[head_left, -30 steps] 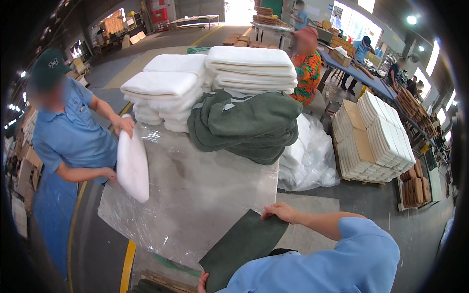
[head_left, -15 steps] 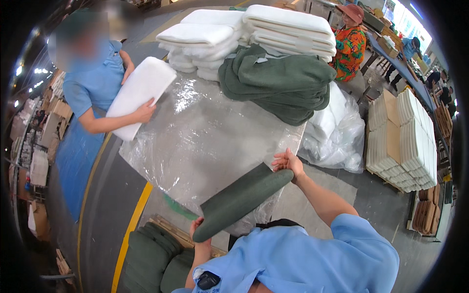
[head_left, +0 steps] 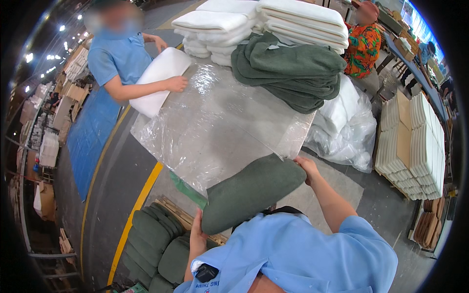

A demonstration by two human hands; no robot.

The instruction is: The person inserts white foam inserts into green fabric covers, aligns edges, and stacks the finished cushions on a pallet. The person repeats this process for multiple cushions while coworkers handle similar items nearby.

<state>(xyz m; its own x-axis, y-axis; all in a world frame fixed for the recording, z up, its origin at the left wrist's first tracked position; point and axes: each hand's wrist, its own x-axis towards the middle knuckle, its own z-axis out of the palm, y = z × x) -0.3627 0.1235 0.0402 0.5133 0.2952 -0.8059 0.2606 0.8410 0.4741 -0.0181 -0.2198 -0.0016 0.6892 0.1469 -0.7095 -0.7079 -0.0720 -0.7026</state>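
A dark green fabric-covered cushion (head_left: 254, 193) with rounded ends spans my two hands at the near edge of the table. My left hand (head_left: 197, 228) grips its left end, with part of the fingers hidden behind the fabric. At the opposite end, my right hand (head_left: 308, 170) holds the edge, its fingers partly tucked out of sight. The cushion is tilted, its broad face showing. Under its far side lies the plastic-covered table (head_left: 195, 136). Farther back on that table rests a heap of dark green fabric covers (head_left: 288, 68).
White pads (head_left: 303, 22) are stacked at the table's back. Across at the left, a co-worker in blue holds a white pad (head_left: 161, 78). Green cushions (head_left: 151, 232) are piled on the floor at lower left. A plastic bag (head_left: 342, 132) and a pallet of stacked white pads (head_left: 410, 141) stand right.
The green cushion has been turned, so its broad face now shows instead of a narrow strip. The co-worker's white pad has tilted lower toward the table. My view has shifted slightly.
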